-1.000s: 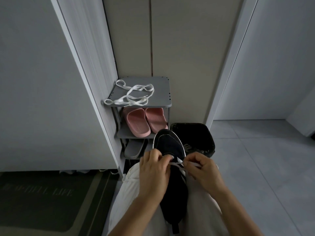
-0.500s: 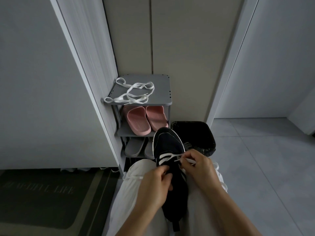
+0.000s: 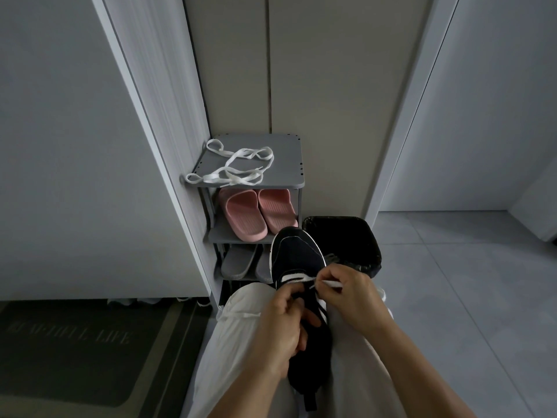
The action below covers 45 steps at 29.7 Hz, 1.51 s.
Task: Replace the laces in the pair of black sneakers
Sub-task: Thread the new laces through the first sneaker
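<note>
Since a second ago the left hand [image 3: 281, 327] has slid back along the shoe toward the person, uncovering a bar of white lace [image 3: 297, 278] across the eyelets nearest the toe. The right hand [image 3: 354, 295] has drawn its end of the lace out sideways.

The left hand now grips the black sneaker [image 3: 297, 251] at mid-length, fingers curled round its upper to steady it on the lap. The sneaker lies between the two hands. Its long axis runs from near to far, heel toward the person and toe pointing away, just beyond both sets of knuckles and toward the shoe rack [image 3: 286, 164]. The right hand pinches the lace end between thumb and fingertips, just right of the eyelets.

This looks like early threading of the first shoe, with only the lowest row laced. The next move probably calls for aiming the pinched tip into the next eyelet up while the left hand holds the upper firm. Loose white laces [image 3: 238, 168] lie on the rack's top shelf, well beyond the hands. The pair's other sneaker does not show.
</note>
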Each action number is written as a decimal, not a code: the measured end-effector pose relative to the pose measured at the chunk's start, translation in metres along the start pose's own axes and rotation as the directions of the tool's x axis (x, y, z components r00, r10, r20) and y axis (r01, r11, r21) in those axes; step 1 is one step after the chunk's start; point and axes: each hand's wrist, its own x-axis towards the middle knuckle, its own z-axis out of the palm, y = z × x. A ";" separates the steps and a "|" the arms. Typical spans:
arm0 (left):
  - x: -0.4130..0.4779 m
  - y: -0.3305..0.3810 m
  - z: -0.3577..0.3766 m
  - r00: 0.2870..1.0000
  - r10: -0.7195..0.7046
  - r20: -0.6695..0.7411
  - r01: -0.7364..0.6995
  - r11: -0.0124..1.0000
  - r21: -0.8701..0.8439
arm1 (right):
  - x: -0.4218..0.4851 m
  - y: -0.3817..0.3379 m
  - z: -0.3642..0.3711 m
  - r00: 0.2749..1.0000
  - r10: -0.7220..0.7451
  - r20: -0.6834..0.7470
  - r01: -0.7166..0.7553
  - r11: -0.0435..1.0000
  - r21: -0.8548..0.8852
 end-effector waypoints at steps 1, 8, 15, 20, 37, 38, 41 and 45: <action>0.004 0.000 -0.002 0.999 0.046 -0.001 -0.046 0.994 0.098 | 0.001 0.000 -0.001 0.999 0.014 0.032 -0.014 1.000 0.005; 0.022 0.007 -0.009 0.931 0.359 0.056 -0.304 0.686 0.661 | 0.004 0.001 -0.009 0.987 0.021 0.160 -0.010 0.998 -0.064; -0.016 -0.019 -0.040 0.882 0.453 0.131 -0.428 0.651 0.627 | -0.015 0.015 0.003 0.998 0.005 -0.066 -0.021 0.969 -0.244; -0.029 -0.035 -0.088 0.930 0.363 -0.053 -0.236 0.705 0.669 | -0.019 0.028 0.003 0.948 -0.043 -0.316 -0.073 0.936 -0.344; 0.026 -0.006 -0.027 0.619 0.764 0.182 -0.529 0.234 0.816 | -0.036 0.039 -0.007 0.934 -0.006 -0.357 -0.104 0.952 -0.288; 0.023 -0.008 -0.030 0.618 0.761 0.197 -0.589 0.283 0.757 | -0.037 0.037 -0.008 0.928 0.010 -0.371 -0.126 0.949 -0.289; -0.001 -0.013 -0.047 0.696 0.712 0.093 -0.634 0.547 0.547 | -0.038 0.030 -0.012 0.932 0.070 -0.355 -0.177 0.945 -0.276; -0.031 -0.015 -0.076 0.859 0.512 -0.020 -0.471 0.806 0.359 | -0.042 0.003 -0.006 0.965 0.151 -0.216 -0.192 0.964 -0.183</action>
